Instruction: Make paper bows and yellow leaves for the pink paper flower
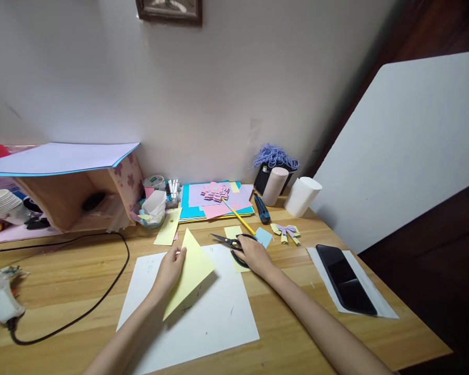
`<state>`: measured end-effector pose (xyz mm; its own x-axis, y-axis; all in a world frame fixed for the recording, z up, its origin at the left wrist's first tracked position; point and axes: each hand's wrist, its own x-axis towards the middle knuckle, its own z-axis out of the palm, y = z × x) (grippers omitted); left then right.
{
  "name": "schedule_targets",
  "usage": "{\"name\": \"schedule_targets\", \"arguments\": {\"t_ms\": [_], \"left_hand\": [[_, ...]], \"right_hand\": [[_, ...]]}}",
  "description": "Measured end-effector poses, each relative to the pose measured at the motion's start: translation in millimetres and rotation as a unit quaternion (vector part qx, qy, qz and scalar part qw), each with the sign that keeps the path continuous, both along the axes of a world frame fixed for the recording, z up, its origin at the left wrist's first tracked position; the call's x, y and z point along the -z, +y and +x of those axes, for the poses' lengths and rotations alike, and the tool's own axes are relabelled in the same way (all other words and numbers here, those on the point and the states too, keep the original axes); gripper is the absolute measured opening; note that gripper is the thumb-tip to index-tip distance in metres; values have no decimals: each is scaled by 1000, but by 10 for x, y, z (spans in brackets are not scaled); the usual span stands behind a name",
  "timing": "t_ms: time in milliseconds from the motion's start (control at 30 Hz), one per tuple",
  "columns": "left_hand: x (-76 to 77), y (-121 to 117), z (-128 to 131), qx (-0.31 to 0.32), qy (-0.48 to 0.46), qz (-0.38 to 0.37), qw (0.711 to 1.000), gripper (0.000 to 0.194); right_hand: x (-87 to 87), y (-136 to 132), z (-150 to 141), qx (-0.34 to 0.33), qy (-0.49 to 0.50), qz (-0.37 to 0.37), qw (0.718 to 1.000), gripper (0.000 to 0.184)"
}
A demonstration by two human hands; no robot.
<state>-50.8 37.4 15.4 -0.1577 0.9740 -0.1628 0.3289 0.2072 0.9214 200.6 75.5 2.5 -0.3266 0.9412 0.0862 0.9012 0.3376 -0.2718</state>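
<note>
My left hand [171, 270] pinches a pale yellow sheet of paper [191, 273] by its left edge, thumb on top. The sheet is tilted above a large white sheet of paper [214, 317]. To the right, my right hand [254, 254] grips the black handles of a pair of scissors [233, 242]. Their blades are slightly apart and point left. Under the scissors lie small yellow paper pieces [233, 231], and a light blue paper piece [263, 237] is just beyond my fingers. A yellow pencil [240, 217] slants down toward this hand.
Behind are stacked coloured sheets [191, 212] with a pink paper flower [216, 191], a utility knife [261, 209] and white paper cylinders [303, 197]. A paper bow [286, 232] and a phone [346, 278] lie right. At left are a cardboard box [82, 198] and a corded glue gun [3, 299].
</note>
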Motion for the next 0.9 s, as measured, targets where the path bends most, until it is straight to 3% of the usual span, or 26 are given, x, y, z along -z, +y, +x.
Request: {"name": "schedule_targets", "arguments": {"t_ms": [100,233,367,500,567,667,733,800,867,900], "left_hand": [[66,-20,47,21,-119,-35,992,40],[149,-30,40,61,-204,0,977,52],[165,-50,24,83,-223,36,971,52],[171,-101,56,46,-189,57,979,49],[175,-132,81,38,-170,62,983,53],[166,-171,114,48,-160,70,983,56],[151,-187,132,67,-155,78,983,55],[139,-197,143,93,-143,86,982,53],[136,-204,150,108,-112,103,982,51],[136,-210,153,110,-89,117,983,50]], "right_hand": [[27,60,23,15,-8,26,1000,14],[59,60,49,47,-28,62,997,17],[30,13,143,60,-65,86,992,21],[-63,-71,197,62,-85,97,990,22],[-111,-134,155,69,-51,104,991,21],[-131,-248,-8,27,136,52,989,25],[-96,-323,-146,-31,296,-95,950,31],[-42,-378,-260,-59,403,-256,877,36],[3,-403,-318,-35,460,-328,824,39],[17,-406,-324,-14,481,-332,812,39]]}}
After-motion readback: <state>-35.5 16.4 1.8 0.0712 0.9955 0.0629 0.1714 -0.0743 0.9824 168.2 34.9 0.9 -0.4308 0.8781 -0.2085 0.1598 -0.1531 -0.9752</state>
